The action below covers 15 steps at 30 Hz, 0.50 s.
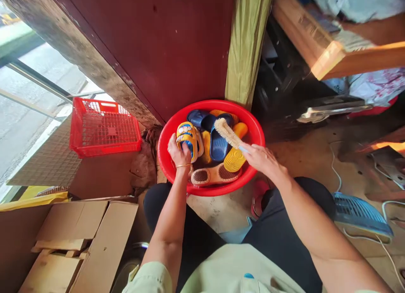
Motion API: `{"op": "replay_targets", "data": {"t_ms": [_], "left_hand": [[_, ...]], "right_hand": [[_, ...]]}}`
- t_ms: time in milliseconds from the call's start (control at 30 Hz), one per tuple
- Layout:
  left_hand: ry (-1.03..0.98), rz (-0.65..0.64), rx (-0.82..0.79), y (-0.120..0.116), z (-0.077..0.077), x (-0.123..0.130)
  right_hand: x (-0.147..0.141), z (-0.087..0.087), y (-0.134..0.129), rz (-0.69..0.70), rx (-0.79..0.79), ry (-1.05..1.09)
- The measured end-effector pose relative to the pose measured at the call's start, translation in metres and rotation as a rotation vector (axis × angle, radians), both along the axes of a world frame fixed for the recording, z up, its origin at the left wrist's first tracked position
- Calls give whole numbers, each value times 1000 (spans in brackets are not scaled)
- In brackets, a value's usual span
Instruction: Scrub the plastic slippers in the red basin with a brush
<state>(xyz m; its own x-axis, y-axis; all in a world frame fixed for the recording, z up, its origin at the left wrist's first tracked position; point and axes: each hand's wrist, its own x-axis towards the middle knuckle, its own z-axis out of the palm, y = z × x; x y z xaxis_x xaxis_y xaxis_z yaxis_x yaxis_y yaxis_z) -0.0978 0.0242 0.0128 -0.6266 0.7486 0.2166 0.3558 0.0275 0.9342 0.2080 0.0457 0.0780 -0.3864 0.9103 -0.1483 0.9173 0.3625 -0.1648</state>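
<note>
Working through the head camera, I am gripping a yellow sandal (pixel 186 129) with a cartoon-patterned strap in my left hand (pixel 179 154), at the left end of a smooth, oval red plastic tub (pixel 218 192). My right hand (pixel 261 159) is wrapping its fingers around the handle of a brush (pixel 229 135); its dense cream bristles are slanting over a ribbed navy slipper (pixel 219 147) in the tub's middle, and I am not managing to tell whether they are touching. Toward the tub's near rim, a pale sandal (pixel 202 176) is showing brown, textured sole patches. Print on the wooden tray (pixel 325 59), beyond the tub to the right, is appearing too blurred to read. A mesh-sided red crate (pixel 106 149) and cardboard boxes (pixel 114 242) are crowding the tub's left, while a flat maroon panel (pixel 177 44) is rising close behind.
</note>
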Motion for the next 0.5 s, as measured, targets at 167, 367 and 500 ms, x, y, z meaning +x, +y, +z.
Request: {"op": "replay_targets", "data": {"t_ms": [167,367,500], "left_hand": [[199,-270,-52,-1,-14,28],[13,-325,-272,7,-45,56],[-182,-272,-286,12,-59,64]], "right_hand": [[17,9,-10,83,-196,-63],[-6,-9,-6,13,-170,-115],[-44,-24,-11,20,-145,-99]]}}
